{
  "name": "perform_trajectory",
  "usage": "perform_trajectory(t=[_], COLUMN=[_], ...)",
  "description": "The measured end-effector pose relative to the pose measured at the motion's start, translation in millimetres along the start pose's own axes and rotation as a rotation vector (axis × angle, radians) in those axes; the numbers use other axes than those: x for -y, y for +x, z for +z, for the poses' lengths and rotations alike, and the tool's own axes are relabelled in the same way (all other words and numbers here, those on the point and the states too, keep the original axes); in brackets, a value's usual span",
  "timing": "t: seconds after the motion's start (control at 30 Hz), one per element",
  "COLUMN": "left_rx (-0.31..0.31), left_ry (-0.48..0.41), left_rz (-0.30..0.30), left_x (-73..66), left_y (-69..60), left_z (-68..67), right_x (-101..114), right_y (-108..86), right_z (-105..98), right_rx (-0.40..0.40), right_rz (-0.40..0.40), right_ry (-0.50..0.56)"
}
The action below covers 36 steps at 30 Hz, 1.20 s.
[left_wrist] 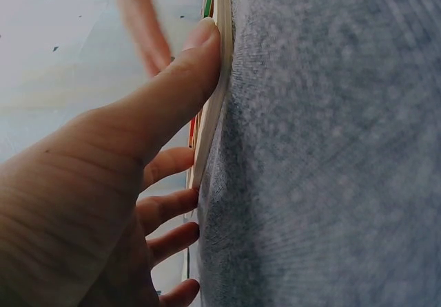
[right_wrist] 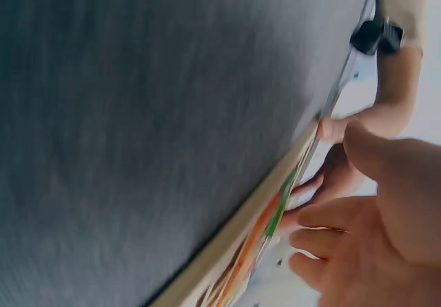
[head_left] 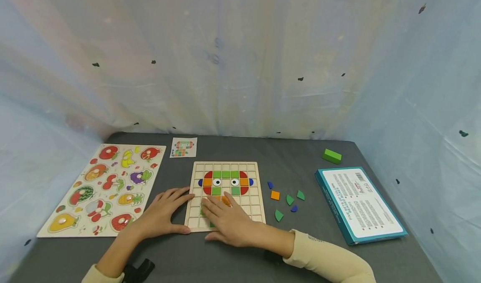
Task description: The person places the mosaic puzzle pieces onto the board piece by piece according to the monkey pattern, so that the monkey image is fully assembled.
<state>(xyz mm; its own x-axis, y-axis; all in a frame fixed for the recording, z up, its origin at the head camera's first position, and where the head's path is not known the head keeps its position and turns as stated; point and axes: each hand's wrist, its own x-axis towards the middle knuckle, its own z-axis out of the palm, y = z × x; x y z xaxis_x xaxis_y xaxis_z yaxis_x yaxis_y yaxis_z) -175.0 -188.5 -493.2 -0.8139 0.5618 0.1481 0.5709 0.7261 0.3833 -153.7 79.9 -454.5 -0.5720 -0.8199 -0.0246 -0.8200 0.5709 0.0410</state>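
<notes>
A wooden grid board (head_left: 257, 199) lies on the dark table, bearing a face-like pattern of red, green and orange pieces with two eye pieces (head_left: 216, 182) and a blue piece at each side. My left hand (head_left: 161, 214) steadies the board at its left side, fingertips at the left edge and thumb at the near corner; the left wrist view shows this thumb (left_wrist: 200, 45) against the board's edge. My right hand (head_left: 231, 224) lies over the board's lower middle with fingers extended, hiding some pieces. An orange piece (head_left: 225, 200) shows beside its fingers.
Right of the board lie an orange square (head_left: 275, 195), several green quarter-rounds (head_left: 289, 200) and blue pieces (head_left: 294, 208). A pattern card (head_left: 183, 147) sits behind. A fruit puzzle (head_left: 109, 191) lies left; a teal box (head_left: 360, 203) and a green block (head_left: 332, 156) are right.
</notes>
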Motion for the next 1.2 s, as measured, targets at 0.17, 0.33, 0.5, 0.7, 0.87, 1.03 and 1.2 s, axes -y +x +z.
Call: perform_trajectory(t=[0.17, 0.33, 0.5, 0.7, 0.87, 1.03, 1.2], left_rx=[-0.001, 0.002, 0.001, 0.005, 0.013, 0.019, 0.027], left_ry=[-0.003, -0.009, -0.014, -0.023, -0.028, -0.029, -0.021], left_rz=[0.012, 0.008, 0.007, 0.001, -0.012, -0.026, -0.036], left_x=[1.4, 1.7, 0.8, -0.2, -1.9, -3.4, -3.3], left_y=[-0.6, -0.9, 0.3, -0.2, -0.3, 0.2, 0.9], left_z=[1.2, 1.7, 0.0, -0.7, -0.3, -1.2, -2.5], right_x=[8.9, 4.8, -0.5, -1.3, -1.6, -16.3, -62.7], right_y=[-3.4, -1.1, -0.3, -1.5, -7.1, -25.7, -60.0], right_z=[4.8, 5.3, 2.8, 3.1, 0.7, -0.9, 5.2], right_rx=[0.129, 0.135, 0.119, 0.119, 0.067, -0.073, -0.343], right_rz=[-0.027, -0.064, -0.106, -0.143, -0.200, -0.174, 0.106], right_ry=[0.007, 0.025, 0.034, 0.029, 0.105, 0.287, 0.315])
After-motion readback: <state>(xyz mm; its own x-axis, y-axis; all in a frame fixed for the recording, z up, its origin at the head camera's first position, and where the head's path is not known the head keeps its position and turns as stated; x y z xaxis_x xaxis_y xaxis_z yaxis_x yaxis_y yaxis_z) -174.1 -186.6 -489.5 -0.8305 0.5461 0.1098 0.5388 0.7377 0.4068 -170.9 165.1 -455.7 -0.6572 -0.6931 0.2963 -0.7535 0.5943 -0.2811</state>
